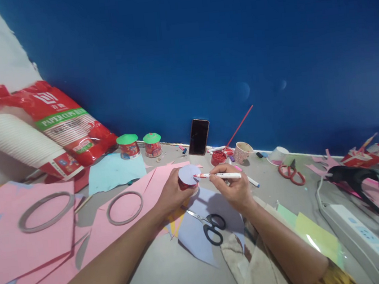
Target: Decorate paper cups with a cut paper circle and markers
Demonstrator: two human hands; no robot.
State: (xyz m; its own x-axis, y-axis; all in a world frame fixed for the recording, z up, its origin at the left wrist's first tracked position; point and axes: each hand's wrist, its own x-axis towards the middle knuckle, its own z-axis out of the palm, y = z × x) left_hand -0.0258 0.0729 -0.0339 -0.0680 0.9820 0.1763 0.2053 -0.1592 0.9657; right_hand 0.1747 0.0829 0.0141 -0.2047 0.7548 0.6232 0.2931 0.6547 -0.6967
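My left hand point(169, 190) is closed around a small red paper cup point(188, 186) topped with a pale lilac paper disc point(189, 174). Between the fingers of my right hand point(232, 187) is a white marker point(225, 175), its red tip at the right part of the disc. Below the hands, black-handled scissors point(207, 223) lie on a lilac paper sheet point(195, 243). Two red cups with green paper tops, a left one point(129, 147) and a right one point(152, 145), stand further back on the left.
Pink paper sheets point(37, 239) with grey rings point(124, 208) cover the left side. A phone point(199, 136) leans on the blue wall. Red-handled scissors point(292, 174), a hot glue gun point(370, 186) and a power strip point(365, 236) lie right. A paper-cup bag point(69, 123) stands back left.
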